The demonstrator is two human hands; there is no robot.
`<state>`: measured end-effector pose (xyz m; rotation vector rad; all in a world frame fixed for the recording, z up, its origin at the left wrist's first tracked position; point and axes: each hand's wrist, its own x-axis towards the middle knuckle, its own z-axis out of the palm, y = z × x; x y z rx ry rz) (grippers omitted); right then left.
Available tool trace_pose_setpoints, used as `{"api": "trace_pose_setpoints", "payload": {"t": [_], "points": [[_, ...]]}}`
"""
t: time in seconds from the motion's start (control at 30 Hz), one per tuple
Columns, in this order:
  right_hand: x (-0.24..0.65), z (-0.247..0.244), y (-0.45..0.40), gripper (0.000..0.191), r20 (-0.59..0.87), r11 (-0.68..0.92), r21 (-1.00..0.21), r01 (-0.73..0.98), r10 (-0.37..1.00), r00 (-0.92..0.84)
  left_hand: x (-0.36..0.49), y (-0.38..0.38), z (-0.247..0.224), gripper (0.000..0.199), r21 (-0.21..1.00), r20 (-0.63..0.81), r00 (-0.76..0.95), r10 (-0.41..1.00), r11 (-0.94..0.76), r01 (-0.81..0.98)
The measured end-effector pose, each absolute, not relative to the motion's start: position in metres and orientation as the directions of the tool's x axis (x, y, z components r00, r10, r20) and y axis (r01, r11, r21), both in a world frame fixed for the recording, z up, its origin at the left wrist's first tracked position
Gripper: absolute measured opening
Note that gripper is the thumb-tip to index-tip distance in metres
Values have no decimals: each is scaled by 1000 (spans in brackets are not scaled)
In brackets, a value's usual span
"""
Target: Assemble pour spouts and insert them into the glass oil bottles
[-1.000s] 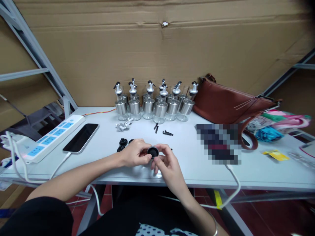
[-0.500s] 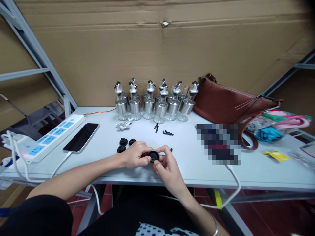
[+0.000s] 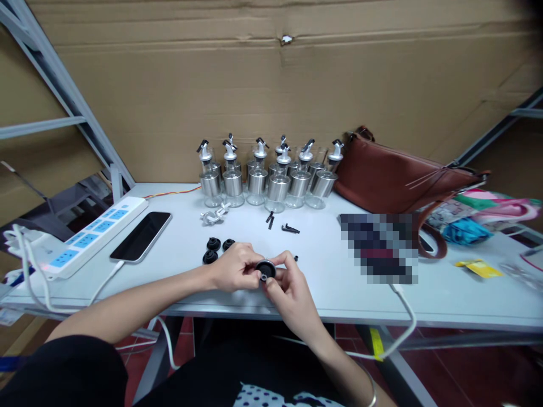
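Near the table's front edge, my left hand (image 3: 238, 267) and my right hand (image 3: 292, 288) grip a round black cap with a silver rim (image 3: 267, 269) between them. Its hollow black side faces up toward me, and a small ring-like stub shows at its near edge, between my thumbs. The fingers of both hands are closed on the rim; those beneath it are partly hidden. Round black stoppers (image 3: 210, 257) lie just beyond my left hand. A tiny black piece (image 3: 296, 258) rests beside my right fingers. Farther back are loose black levers (image 3: 291, 229) and pale grey spout parts (image 3: 215, 215).
Several glass-and-steel bottles (image 3: 278, 186), many with pourer tops, stand along the cardboard wall. On the left are a power strip (image 3: 93, 237) and a phone (image 3: 141, 236) on a cable. A brown bag (image 3: 390, 172), a pixelated item (image 3: 377, 249) and a yellow packet (image 3: 479, 268) occupy the right.
The cap has tilted slightly in my fingers, and the stub at its near edge shows more plainly. Both hands keep their hold in nearly the same place.
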<state>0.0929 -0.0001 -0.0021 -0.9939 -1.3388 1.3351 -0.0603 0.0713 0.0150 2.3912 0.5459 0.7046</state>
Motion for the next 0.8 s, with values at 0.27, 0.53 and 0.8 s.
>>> {"api": "trace_pose_setpoints", "payload": {"t": [0.27,0.53,0.8], "points": [[93,-5,0,18,118,95,-988,-123,974,-194,-59,69,15,25,590,393,763,513,-777,218],[94,-5,4,17,303,301,-951,-71,953,-17,-61,66,21,21,546,467,680,566,-789,282],[102,-3,8,17,347,341,-937,79,935,77,-62,67,19,26,676,460,647,608,-712,189]]}}
